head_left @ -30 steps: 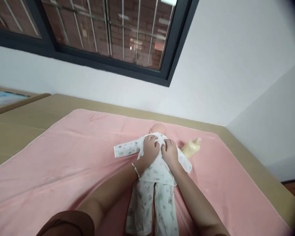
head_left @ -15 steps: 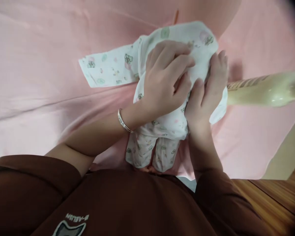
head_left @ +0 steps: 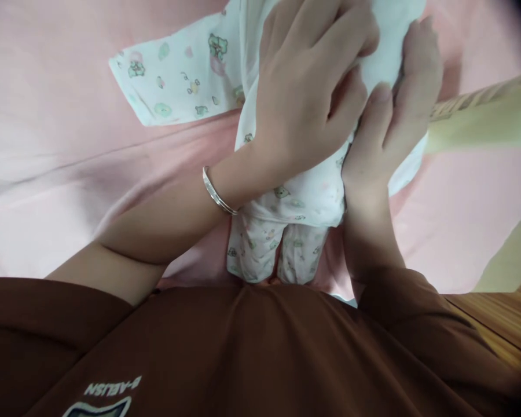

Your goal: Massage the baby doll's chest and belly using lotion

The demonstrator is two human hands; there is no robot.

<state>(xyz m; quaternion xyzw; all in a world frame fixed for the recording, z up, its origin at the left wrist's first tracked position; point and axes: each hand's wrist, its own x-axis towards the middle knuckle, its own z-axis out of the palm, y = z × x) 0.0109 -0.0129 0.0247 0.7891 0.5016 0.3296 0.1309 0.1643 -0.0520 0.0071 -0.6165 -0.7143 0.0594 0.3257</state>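
A baby doll in white printed pyjamas [head_left: 295,202] lies on a pink sheet [head_left: 69,174], its legs toward me and its head out of view. My left hand [head_left: 308,87], with a silver bangle at the wrist, has its fingers curled and pinching the shirt fabric on the doll's chest. Beside it, my right hand [head_left: 395,121] presses against the shirt's right side, thumb and fingers gripping the cloth. One empty sleeve [head_left: 178,75] lies flat to the left.
A pale yellow baby bottle [head_left: 481,121] lies on the sheet just right of my right hand. The bed's tan edge [head_left: 507,260] and a wooden floor [head_left: 495,324] show at the lower right. My brown shirt fills the bottom.
The view has dropped from the window and wall to close over the doll. Both hands stay on the doll's shirt, now gripping the cloth more tightly.
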